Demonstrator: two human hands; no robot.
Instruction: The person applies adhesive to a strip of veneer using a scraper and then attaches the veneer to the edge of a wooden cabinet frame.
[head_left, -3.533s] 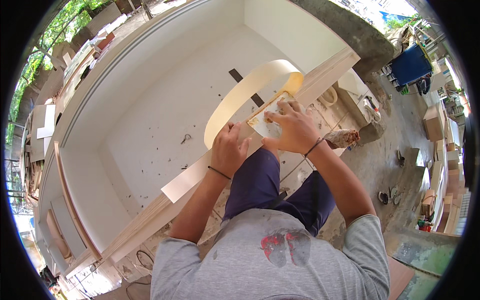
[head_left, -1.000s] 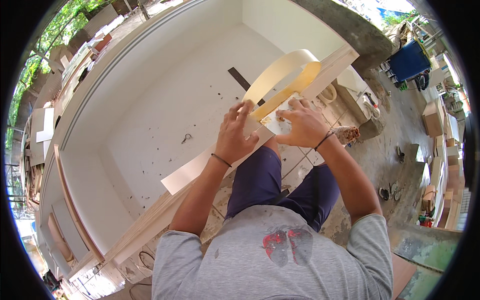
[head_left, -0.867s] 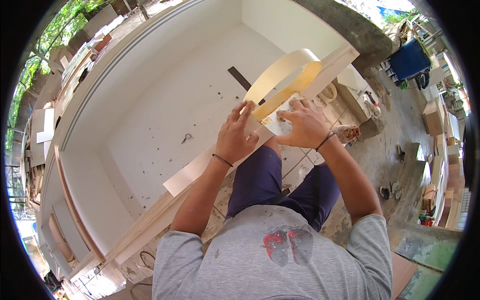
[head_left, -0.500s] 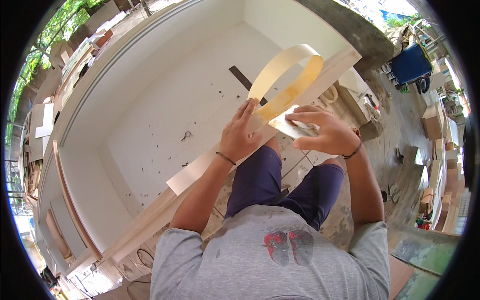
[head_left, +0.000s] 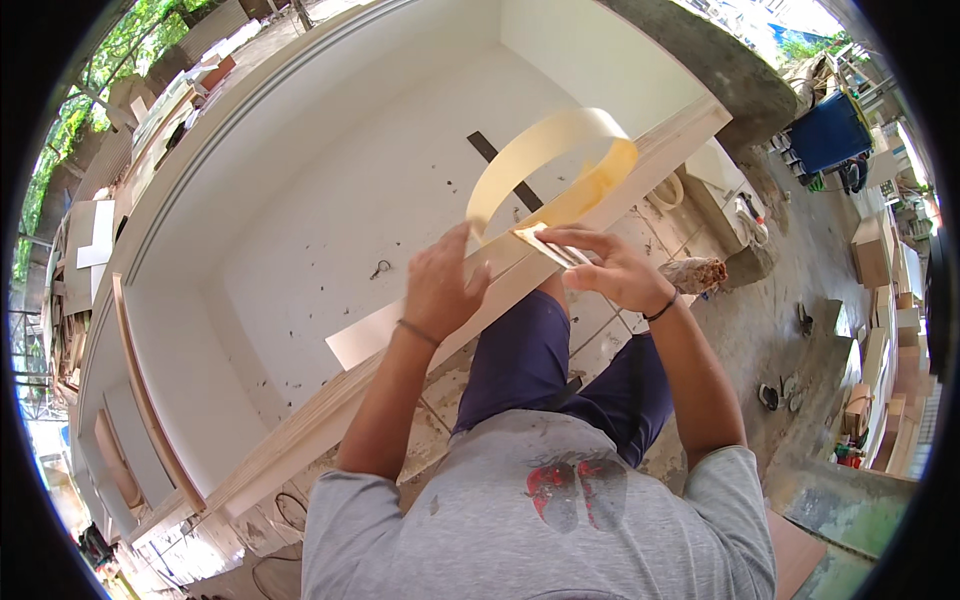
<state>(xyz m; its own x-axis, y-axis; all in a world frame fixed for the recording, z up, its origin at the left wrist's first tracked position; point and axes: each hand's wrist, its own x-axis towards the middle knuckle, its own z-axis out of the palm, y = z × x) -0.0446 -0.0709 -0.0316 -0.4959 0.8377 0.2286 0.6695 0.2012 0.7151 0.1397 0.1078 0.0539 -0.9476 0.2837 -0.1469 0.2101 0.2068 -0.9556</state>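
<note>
A long, pale edging strip [head_left: 550, 124] lies along the front edge of a large white cabinet box and curls up into a loop. The inner face of the loop carries a yellowish, glue-like coating. My left hand [head_left: 443, 280] is over the strip's flat part, fingers extended and fingertips by the near side of the loop. My right hand [head_left: 622, 268] grips a flat scraper [head_left: 548, 244], its light blade against the coated face. The scraper's crusted handle [head_left: 695, 274] sticks out behind my wrist.
The cabinet's white inside panel [head_left: 300, 270] bears scattered dark specks and a dark slot. Beyond my knees, a pale coil [head_left: 666, 190] lies beside a white block. A blue bin [head_left: 828, 132] stands at the far right, with cardboard boxes [head_left: 872, 243] along that side.
My left hand has shifted left, off its press on the strip near the loop. The right hand has moved left and tilted the scraper, exposing its handle. The loop has sagged leftward.
</note>
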